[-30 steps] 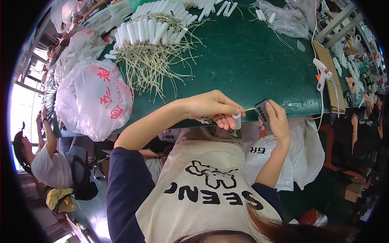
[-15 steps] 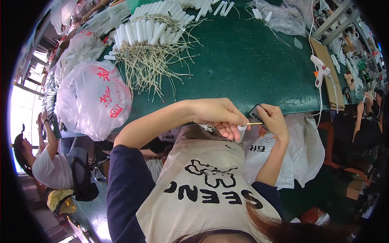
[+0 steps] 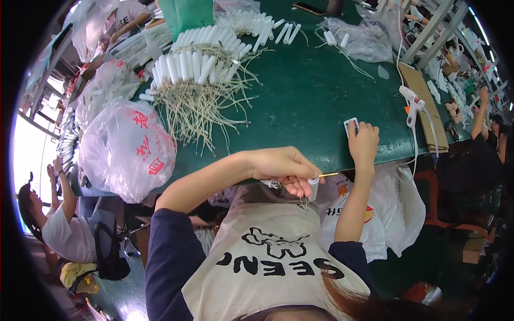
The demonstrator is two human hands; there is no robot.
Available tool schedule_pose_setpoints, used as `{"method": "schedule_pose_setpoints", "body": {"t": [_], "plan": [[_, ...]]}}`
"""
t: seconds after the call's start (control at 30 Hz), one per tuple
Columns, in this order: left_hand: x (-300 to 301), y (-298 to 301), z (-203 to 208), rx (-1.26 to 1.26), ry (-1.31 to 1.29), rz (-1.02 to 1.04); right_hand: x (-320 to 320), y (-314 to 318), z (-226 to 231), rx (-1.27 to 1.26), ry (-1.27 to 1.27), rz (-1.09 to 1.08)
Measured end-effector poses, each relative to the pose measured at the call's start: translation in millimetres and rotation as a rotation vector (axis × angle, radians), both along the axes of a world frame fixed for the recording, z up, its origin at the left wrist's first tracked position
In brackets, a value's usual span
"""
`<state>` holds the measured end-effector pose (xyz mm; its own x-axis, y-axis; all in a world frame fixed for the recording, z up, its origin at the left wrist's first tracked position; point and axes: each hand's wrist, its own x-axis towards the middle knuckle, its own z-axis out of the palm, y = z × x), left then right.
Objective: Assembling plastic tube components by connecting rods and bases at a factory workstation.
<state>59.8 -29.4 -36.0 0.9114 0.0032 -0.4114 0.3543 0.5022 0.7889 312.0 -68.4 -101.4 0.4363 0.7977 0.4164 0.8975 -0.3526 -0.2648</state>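
Note:
My left hand (image 3: 289, 168) is closed in front of my apron, just off the table's near edge. Between its fingers is a white tube (image 3: 314, 187) with thin wires, along with a slim gold-coloured stick (image 3: 329, 175) that points right. Another white end piece (image 3: 270, 183) with bare wires pokes out on the hand's left side. Over the green table (image 3: 300, 107), my right hand (image 3: 365, 140) grips a small flat white-and-dark remote-like piece (image 3: 350, 126), partly covered by the fingers.
Rows of white tubes (image 3: 187, 68) with long pale wires (image 3: 201, 109) lie at the back left. A stuffed plastic bag (image 3: 126, 150) stands at the left edge. At right are a white glue gun (image 3: 412, 101) and cardboard (image 3: 423, 109). Other people sit at both sides.
My right hand has moved forward from near the gold-coloured stick to over the table, carrying the flat piece. My left hand still holds the white tube and the stick.

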Motion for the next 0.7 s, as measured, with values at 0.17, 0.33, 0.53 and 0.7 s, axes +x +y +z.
{"method": "schedule_pose_setpoints", "body": {"t": [0.17, 0.33, 0.53, 0.7], "plan": [[-3.0, 2.8, -6.6, -0.004, 0.005, 0.027, 10.7, 7.1, -9.6, -0.088, -0.042, -0.117], [-3.1, 5.1, -2.6, 0.022, 0.023, 0.045, 9.9, -0.2, -9.9, 0.158, -0.014, -0.068], [2.7, 13.5, 1.3, 0.027, -0.02, 0.113, -35.7, -48.1, 21.4, 0.195, 1.221, 0.943], [16.2, 19.5, -1.8, 0.086, -0.101, 0.209, -58.3, -74.3, 3.3, -0.032, 1.303, 0.831]]}}
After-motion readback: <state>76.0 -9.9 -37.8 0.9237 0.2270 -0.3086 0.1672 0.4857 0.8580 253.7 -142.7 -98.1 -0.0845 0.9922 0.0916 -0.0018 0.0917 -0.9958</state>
